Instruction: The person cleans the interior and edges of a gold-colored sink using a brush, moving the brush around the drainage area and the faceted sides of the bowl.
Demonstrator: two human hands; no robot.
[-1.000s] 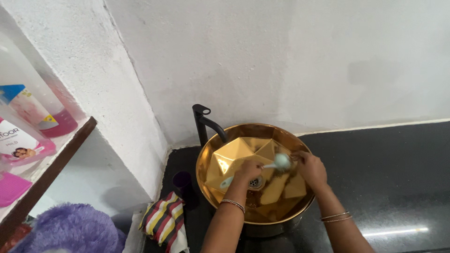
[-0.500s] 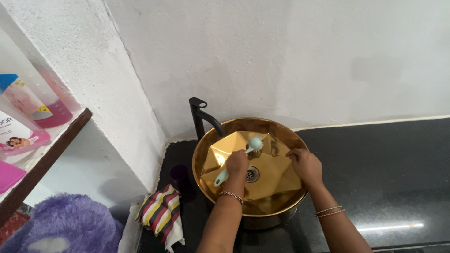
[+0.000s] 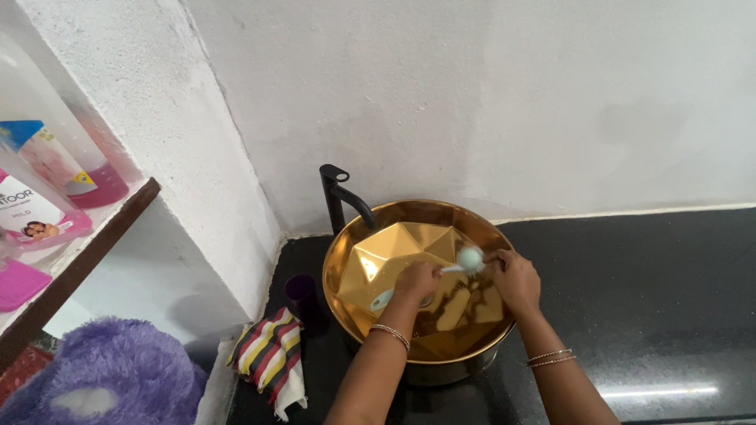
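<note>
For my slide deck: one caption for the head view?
Left hand holds a pale brush inside a faceted gold basin, right hand beside it.

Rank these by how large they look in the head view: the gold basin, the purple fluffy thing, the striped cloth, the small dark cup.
1. gold basin
2. purple fluffy thing, partly cut off and nearer the camera, so unsure
3. striped cloth
4. small dark cup

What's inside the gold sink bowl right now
Both hands: the left hand grips a pale blue brush, the right hand rests beside its head. The left hand covers the drain in the gold sink.
</note>
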